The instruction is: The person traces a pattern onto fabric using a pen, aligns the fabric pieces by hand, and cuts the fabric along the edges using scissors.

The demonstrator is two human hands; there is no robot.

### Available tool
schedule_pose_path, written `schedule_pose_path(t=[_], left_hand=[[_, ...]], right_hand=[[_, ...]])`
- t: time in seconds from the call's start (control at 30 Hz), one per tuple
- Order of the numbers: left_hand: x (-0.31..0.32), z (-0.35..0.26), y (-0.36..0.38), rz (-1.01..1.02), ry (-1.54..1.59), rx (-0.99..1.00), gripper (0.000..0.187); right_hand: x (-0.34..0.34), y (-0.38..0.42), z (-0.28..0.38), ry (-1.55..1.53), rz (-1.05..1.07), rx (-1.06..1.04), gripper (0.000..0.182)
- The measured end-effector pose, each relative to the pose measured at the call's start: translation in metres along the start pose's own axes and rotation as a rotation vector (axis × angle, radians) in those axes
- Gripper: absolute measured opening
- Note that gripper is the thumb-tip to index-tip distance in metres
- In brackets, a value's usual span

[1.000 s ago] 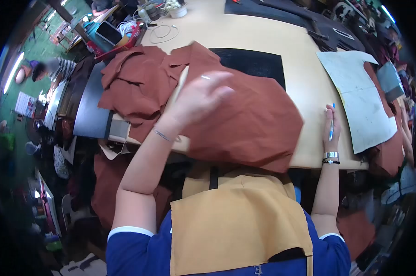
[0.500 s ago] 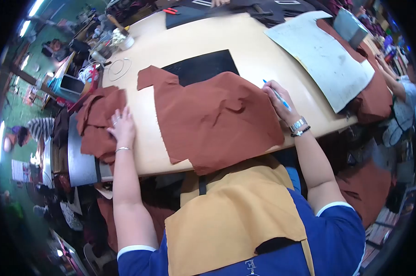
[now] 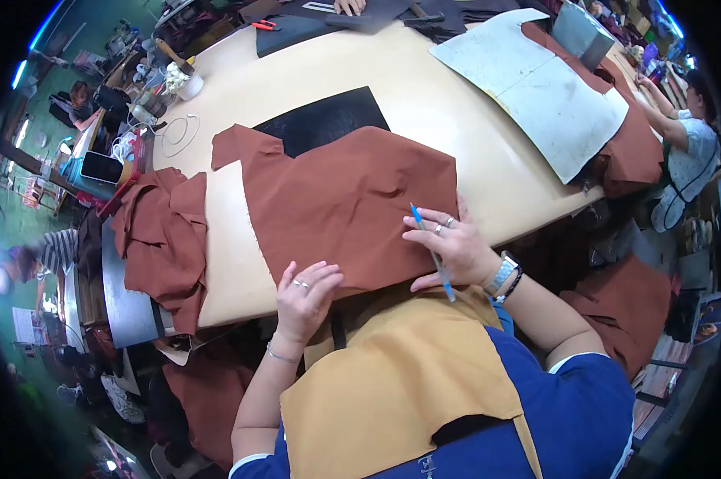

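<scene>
A large reddish-brown sheet of cloth or leather (image 3: 320, 199) lies creased on the table before me. My left hand (image 3: 303, 299) rests at its front edge, fingers loosely bent and thumb apart, with nothing visible in it. Over the sheet's right front part is my right hand (image 3: 456, 247), fingers spread, with a blue pen (image 3: 432, 251) held between them. The pen slants from the sheet toward my apron. A black sheet (image 3: 328, 120) lies partly hidden beneath the reddish-brown one.
A crumpled reddish-brown pile (image 3: 165, 239) lies at the table's left edge. On the right are a pale grey sheet (image 3: 544, 96), a metal block (image 3: 581, 33) and a seated person (image 3: 687, 144). A white pot with a brush (image 3: 189, 84) and red-handled pliers (image 3: 266, 25) stand farther back.
My left hand has moved right, off the crumpled pile to the large sheet's front edge. My right hand has come inward and down with the pen. The large sheet's front edge has shifted.
</scene>
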State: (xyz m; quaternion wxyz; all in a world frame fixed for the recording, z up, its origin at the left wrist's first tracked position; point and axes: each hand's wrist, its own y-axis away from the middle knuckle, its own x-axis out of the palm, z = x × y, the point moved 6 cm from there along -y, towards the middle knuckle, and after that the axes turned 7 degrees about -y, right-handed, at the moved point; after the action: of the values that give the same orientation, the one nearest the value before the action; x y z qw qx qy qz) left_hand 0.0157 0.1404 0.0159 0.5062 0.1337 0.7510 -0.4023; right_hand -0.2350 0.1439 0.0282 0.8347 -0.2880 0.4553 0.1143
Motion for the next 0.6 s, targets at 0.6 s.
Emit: schedule_pose_path(t=[0.6], left_hand=[[-0.178,0.011,-0.056,-0.505,-0.182,0.14,0.022]], right_hand=[[-0.168,-0.044,0.029,0.146,-0.527,-0.138,0.025]])
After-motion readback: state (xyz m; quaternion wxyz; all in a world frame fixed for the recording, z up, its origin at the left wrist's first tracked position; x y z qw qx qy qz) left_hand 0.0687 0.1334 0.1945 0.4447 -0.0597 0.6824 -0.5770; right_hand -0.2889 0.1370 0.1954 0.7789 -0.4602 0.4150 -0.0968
